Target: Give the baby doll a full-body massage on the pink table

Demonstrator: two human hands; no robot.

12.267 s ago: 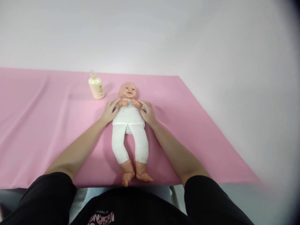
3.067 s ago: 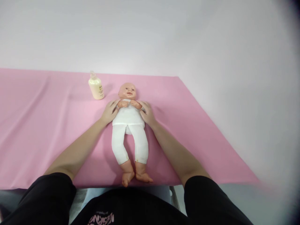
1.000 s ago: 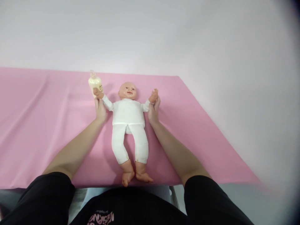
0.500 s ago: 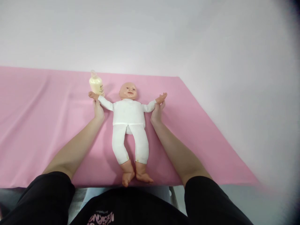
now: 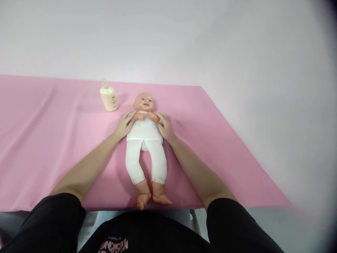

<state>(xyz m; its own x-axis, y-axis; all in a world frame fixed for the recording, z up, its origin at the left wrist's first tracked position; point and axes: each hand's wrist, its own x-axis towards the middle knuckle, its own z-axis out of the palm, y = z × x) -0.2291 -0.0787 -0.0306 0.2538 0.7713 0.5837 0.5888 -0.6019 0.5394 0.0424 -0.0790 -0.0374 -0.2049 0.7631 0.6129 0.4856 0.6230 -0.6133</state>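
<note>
**Doll's arms folded back onto its chest**

Both doll arms are back in again: half a second ago they were spread wide out to the sides, one tiny fist right up by the lotion bottle, and now they're crossed over the chest with the little hands meeting just under the chin.

So where everything sits: the baby doll [image 5: 145,140] lies flat on its back in the middle of the pink sheet [image 5: 47,140] covering the worktop, head away from the person, bare feet hanging near the front edge. It's in a white top and white leggings.

The left hand [image 5: 123,125] is cupped against the doll's upper arm and shoulder on that side, fingers curled loosely around it. The right hand [image 5: 165,127] mirrors it on the other side. I'd call each grip half closed, a soft wrap around the sleeve and not a squeeze; how far the thumbs go underneath I can't tell from here.

The lotion bottle [image 5: 108,98] stands upright beyond the left hand, near the doll's head but not touching anything.

My read is that this is the closed end of an open-and-cross arm stretch, like baby massage practice. A next move would call for sliding the grip out toward the wrists and keeping it gentle and even on both sides, and watching that the fist on the bottle side doesn't knock it.
</note>
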